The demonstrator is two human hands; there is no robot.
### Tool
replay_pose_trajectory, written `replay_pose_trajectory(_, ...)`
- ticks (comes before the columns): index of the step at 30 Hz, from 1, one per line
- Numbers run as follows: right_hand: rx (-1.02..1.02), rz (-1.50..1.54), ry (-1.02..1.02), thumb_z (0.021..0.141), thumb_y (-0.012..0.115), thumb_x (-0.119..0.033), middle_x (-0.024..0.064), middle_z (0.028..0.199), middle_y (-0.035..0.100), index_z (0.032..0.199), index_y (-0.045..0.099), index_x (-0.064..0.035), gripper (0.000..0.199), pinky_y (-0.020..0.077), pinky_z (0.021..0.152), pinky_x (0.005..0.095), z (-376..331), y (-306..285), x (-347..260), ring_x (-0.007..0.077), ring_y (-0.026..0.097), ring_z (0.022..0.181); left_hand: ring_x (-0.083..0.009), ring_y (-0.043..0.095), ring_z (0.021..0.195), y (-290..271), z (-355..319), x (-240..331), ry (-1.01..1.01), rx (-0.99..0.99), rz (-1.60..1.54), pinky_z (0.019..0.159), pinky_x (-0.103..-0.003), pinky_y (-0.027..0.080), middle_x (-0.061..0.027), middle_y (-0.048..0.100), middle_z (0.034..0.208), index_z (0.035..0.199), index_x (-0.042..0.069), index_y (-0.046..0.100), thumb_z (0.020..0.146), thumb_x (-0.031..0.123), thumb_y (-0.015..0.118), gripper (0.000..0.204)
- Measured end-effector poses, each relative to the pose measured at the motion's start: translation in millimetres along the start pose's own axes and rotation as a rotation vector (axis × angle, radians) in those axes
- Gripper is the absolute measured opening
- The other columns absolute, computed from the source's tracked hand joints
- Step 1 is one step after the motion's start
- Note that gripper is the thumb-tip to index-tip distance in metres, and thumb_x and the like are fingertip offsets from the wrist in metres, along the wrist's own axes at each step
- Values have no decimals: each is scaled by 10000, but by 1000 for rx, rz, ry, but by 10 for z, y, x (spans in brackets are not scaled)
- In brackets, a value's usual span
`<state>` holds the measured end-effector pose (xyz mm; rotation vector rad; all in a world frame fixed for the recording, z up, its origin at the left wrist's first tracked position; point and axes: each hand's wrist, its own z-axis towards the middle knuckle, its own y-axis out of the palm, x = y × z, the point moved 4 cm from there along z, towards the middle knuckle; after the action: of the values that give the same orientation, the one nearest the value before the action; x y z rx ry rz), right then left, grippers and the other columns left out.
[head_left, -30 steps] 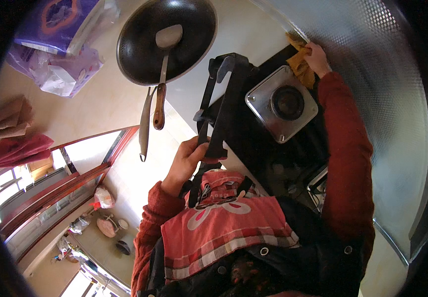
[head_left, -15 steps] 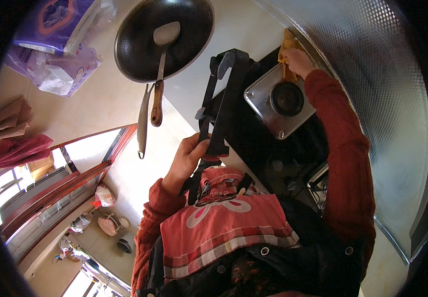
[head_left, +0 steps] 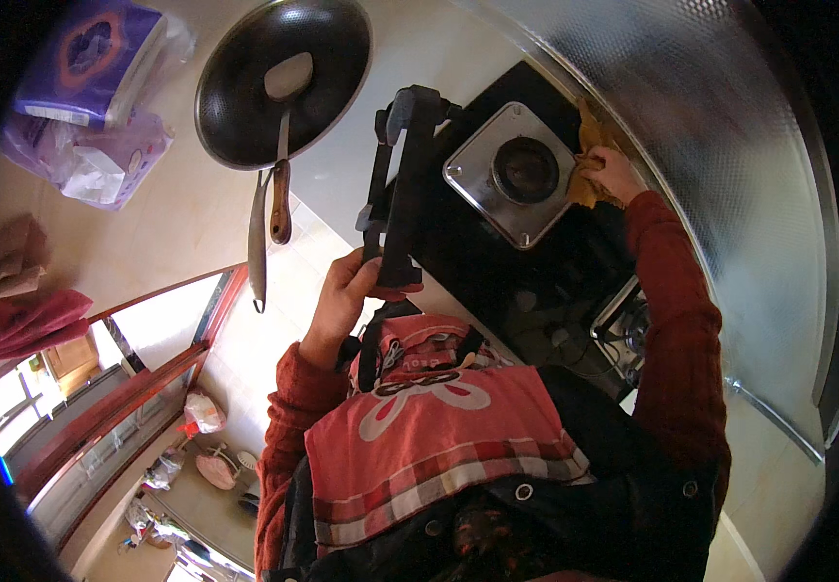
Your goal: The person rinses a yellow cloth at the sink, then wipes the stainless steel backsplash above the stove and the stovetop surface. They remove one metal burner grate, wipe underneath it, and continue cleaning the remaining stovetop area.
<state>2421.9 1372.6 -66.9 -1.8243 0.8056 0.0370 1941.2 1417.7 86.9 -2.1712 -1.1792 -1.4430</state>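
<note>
Since half a second ago, the right hand (head_left: 615, 175) and its yellow-brown cloth (head_left: 590, 126) have moved from the far corner of the square metal burner plate (head_left: 478, 177) to its right corner. The right grip is clamped on the bunched cloth, just beside that plate. The left grip, that of the left hand (head_left: 340, 301), is closed round the near end of a black frame (head_left: 404, 189), held to the left of the plate. The black hob (head_left: 497, 291) surrounds the plate. Farther left of it, on the pale worktop (head_left: 410, 53), a wok (head_left: 330, 107) contains a spatula (head_left: 289, 78), whose wooden handle sticks out over the rim. Farthest left of the plate are two purple plastic packs (head_left: 90, 58); their contents I cannot tell.
</note>
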Motion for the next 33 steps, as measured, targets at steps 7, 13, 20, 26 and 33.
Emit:
replay_pose_trajectory(7, -5, 3, -19, 718, 737, -227, 172, 1231, 515, 1173, 529, -6, 546, 406, 936, 408, -3, 77, -22, 334, 486, 1131, -278, 671, 866, 127, 7, 13, -31, -28, -16, 712, -308, 549, -180, 649, 968, 1099, -71, 523, 952, 184, 351, 340)
replay_pose_trajectory(13, 54, 2, 37, 741, 669, -122, 194, 1225, 517, 1237, 486, 19, 547, 410, 931, 432, 37, 103, -5, 355, 502, 1098, -273, 672, 845, 181, -12, -17, -17, -50, 10, 699, -301, 553, -190, 653, 944, 1089, -79, 522, 951, 180, 358, 336)
replay_pose_trajectory(20, 422, -81, 14, 764, 612, -33, 175, 1137, 578, 1201, 514, 15, 450, 487, 803, 423, -509, 357, -225, 337, 578, 981, -298, 672, 850, 143, -64, -2, 18, -75, 10, 689, -307, 563, -199, 638, 980, 1086, -81, 513, 951, 184, 346, 341)
replay_pose_trajectory(26, 404, 173, -201, 801, 656, -91, 132, 1103, 590, 1071, 644, -40, 276, 507, 725, 384, -1385, 974, -790, 280, 612, 842, -312, 670, 854, 100, -56, 25, 32, -88, 45, 689, -306, 566, -186, 634, 988, 1090, -78, 512, 955, 203, 341, 356)
replay_pose_trajectory(33, 361, -70, -312, 797, 628, -52, 106, 1020, 559, 1052, 636, -14, 258, 461, 811, 363, -1661, 1195, -1165, 288, 537, 959, -300, 678, 800, 89, -18, 33, 49, -114, -73, 675, -294, 557, -158, 632, 915, 1041, -75, 528, 956, 215, 401, 328)
